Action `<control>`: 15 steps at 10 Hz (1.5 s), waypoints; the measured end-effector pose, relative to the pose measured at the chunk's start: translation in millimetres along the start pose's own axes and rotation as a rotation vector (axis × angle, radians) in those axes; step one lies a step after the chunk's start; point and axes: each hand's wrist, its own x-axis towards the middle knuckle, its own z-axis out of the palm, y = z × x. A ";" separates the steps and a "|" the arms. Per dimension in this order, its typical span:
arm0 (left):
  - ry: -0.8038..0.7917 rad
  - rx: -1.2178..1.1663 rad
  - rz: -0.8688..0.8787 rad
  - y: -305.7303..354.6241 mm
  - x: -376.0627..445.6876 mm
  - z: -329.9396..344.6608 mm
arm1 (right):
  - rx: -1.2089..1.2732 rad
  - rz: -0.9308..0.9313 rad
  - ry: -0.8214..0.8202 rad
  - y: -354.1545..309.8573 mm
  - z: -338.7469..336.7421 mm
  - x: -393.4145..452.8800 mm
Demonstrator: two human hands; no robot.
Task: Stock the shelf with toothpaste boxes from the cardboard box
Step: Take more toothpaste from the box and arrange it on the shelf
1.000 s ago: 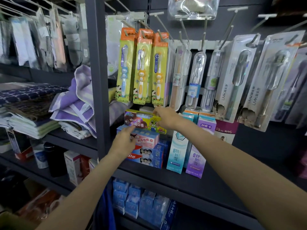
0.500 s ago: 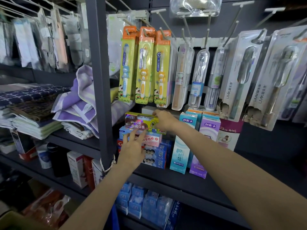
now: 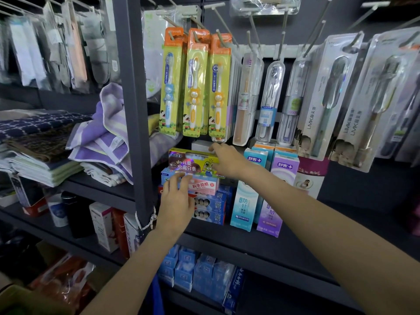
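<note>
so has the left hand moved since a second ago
Yes. The left hand has slid right, away from the dark shelf post, and slightly up over the stacked toothpaste boxes, fingers now spread.

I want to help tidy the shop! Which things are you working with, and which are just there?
Working with:
- colourful toothpaste box on top of the stack, under the right hand
- pink toothpaste box, touched by the left hand
- dark shelf

Just there:
- hanging toothbrushes
- folded towels
</note>
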 end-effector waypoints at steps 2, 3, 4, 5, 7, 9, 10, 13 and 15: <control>0.039 -0.066 0.205 38.3 -15.1 0.2 | -0.145 -0.212 0.150 -0.2 -11.2 -44.6; -0.002 -0.144 0.296 66.1 -38.9 9.6 | -0.023 -0.219 0.144 1.3 -24.7 -83.4; -0.115 -0.200 0.430 92.4 -91.8 30.7 | 0.115 -0.193 0.132 17.4 -21.0 -155.3; -0.318 -0.237 0.514 113.2 -164.5 66.8 | 0.189 -0.048 0.036 55.7 16.0 -241.6; -0.905 -0.120 0.607 162.8 -284.9 128.0 | 0.201 0.343 -0.254 143.1 128.1 -401.0; -1.201 -0.030 0.611 186.9 -379.5 213.5 | 0.208 0.624 -0.694 227.2 309.1 -536.0; -1.282 0.036 0.534 183.9 -419.8 246.4 | 0.334 0.717 -0.811 233.8 379.4 -570.2; -1.413 0.015 0.209 198.1 -424.2 260.8 | 0.424 0.822 -0.709 255.2 380.8 -569.6; -1.429 -0.113 0.324 245.5 -342.5 227.8 | 0.748 0.697 -0.520 274.6 235.9 -532.8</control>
